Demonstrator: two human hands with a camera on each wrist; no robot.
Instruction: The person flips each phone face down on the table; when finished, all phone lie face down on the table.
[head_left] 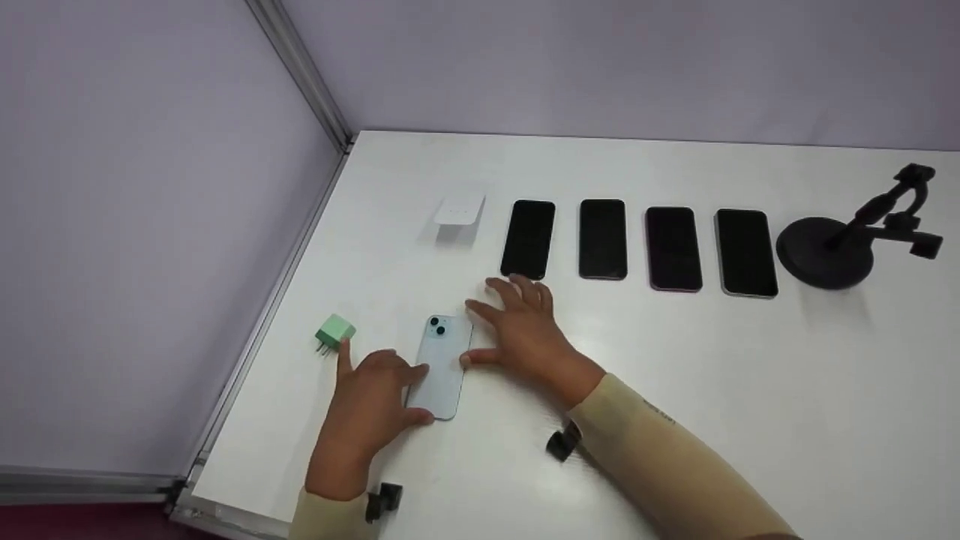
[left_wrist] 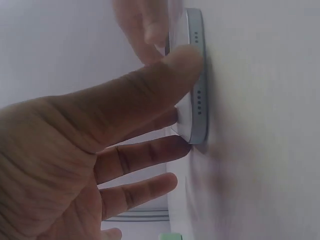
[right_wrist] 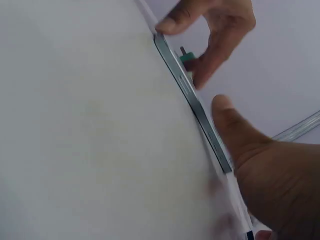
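My spread left grip [head_left: 365, 412] touches the phone [head_left: 442, 379]; only its wrist view shows speaker holes [left_wrist: 199, 102]. Lengthwise, cameras [head_left: 440, 330] point forward, beside my wide, empty right grip [head_left: 529, 336].

A person's tan, smooth-fabric right sleeve [head_left: 675, 465], at lower right of the frame, bears small dark lettering [head_left: 658, 411] near the cuff; a matching left sleeve [head_left: 330, 517] shows at bottom left of centre. Blocky black wrist devices [head_left: 562, 442] accompany both cuffs. The left hand [head_left: 379, 397] and right hand [head_left: 529, 337] are bare.
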